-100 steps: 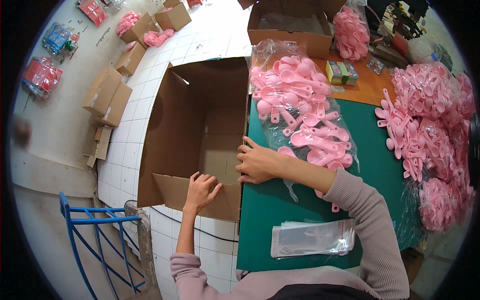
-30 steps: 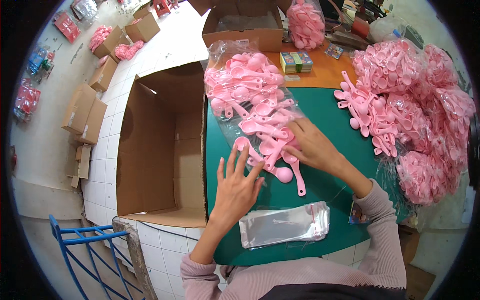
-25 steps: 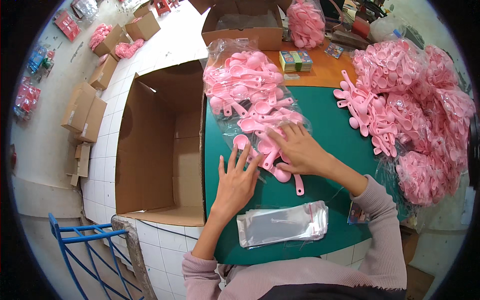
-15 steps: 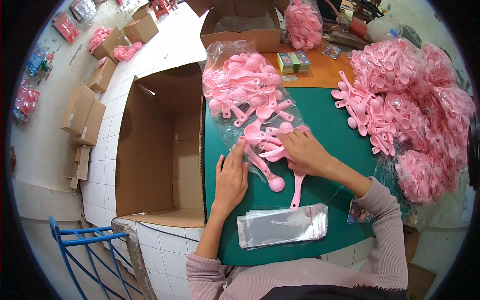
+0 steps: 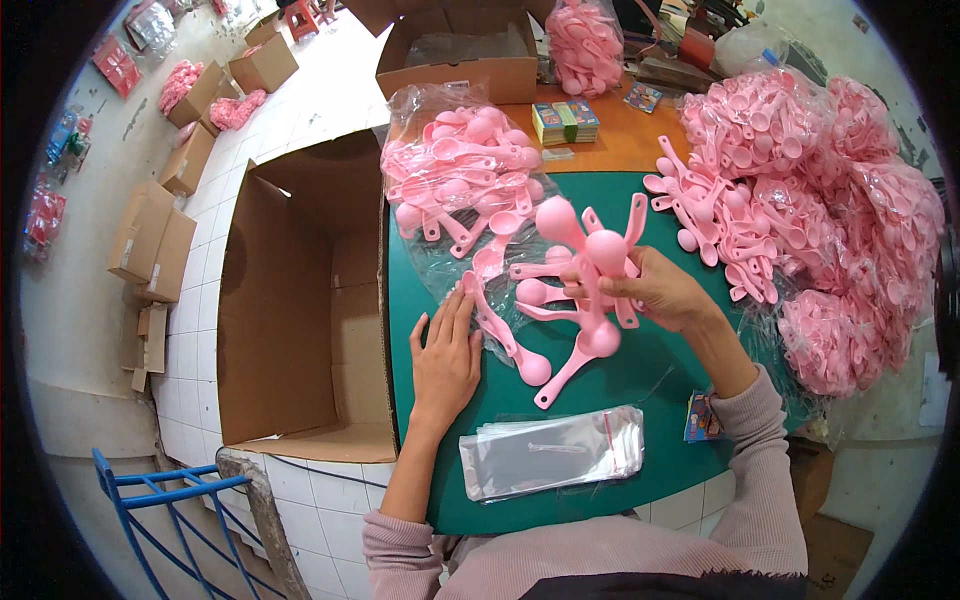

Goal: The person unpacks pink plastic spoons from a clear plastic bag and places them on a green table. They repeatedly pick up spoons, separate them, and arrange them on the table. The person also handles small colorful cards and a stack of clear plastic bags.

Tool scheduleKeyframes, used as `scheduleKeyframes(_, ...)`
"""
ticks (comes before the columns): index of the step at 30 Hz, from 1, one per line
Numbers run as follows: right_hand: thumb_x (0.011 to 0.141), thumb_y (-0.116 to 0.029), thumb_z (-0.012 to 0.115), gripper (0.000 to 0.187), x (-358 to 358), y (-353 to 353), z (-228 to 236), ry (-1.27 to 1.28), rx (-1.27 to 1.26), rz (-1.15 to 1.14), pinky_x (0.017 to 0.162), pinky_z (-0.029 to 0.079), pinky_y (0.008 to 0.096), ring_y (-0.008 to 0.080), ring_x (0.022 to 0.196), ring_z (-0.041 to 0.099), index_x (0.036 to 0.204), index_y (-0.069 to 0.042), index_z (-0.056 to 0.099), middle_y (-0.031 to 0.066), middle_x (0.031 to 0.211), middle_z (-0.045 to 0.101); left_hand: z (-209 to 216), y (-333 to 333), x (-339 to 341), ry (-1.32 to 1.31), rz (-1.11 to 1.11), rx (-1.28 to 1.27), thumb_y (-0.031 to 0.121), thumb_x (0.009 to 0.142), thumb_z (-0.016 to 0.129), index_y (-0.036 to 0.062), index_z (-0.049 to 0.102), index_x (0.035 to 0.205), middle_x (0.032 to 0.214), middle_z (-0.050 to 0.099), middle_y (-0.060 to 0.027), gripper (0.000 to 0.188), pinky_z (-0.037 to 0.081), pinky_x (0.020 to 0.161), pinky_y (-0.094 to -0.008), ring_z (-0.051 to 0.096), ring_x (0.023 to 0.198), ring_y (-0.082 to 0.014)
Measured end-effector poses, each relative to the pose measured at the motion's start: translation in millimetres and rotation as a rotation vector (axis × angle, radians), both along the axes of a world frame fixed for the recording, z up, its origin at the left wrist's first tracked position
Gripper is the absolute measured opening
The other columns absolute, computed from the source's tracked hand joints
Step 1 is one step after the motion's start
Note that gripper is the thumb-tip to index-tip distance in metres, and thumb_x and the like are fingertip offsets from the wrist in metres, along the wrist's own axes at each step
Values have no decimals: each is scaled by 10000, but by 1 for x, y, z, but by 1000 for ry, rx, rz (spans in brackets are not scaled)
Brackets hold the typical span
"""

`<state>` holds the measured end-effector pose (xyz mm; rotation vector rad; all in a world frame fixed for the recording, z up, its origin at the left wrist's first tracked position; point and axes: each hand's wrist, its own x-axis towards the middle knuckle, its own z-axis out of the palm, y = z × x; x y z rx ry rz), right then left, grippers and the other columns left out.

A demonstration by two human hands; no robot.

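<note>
Right hand (image 5: 665,288) grips round-bowled pink plastic spoons (image 5: 606,253) over green tabletop (image 5: 655,365); left hand (image 5: 446,367) (flat, outstretched) touches another pink spoon (image 5: 492,320).

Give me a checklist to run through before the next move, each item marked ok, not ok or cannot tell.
1. Right hand holding pink plastic spoons: ok, several are bunched together.
2. Exact number held: cannot tell, they overlap.
3. Left hand away from the spoons: not ok, it is at the end of a long pink spoon.
4. Clear plastic sleeves on the green tabletop: ok, stacked nearest the person's body.
5. Large cardboard box open at the table's left: ok, its inside shows.
</note>
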<state>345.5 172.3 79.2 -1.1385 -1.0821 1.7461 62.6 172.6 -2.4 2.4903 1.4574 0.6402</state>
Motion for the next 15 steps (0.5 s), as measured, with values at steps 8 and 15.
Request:
scheduleKeyframes(8, 859, -161, 693, 407, 5, -20, 11, 163, -128, -47, 716, 593, 331, 228, 925, 671, 1173, 43, 534, 162, 1069, 641, 1, 0, 0, 21, 3, 2, 192, 926, 512, 103, 389, 1389, 1432, 432, -68, 487, 259, 1074, -427, 424, 1298, -189)
scheduleKeyframes(15, 825, -197, 730, 432, 39, -30, 23, -197, -69, -188, 609, 589, 304, 189, 849, 675, 1140, 42, 555, 134, 1011, 652, 6, 0, 3, 18, 4, -29, 193, 925, 515, 106, 392, 1392, 1441, 423, -64, 490, 250, 1081, -420, 425, 1296, -194)
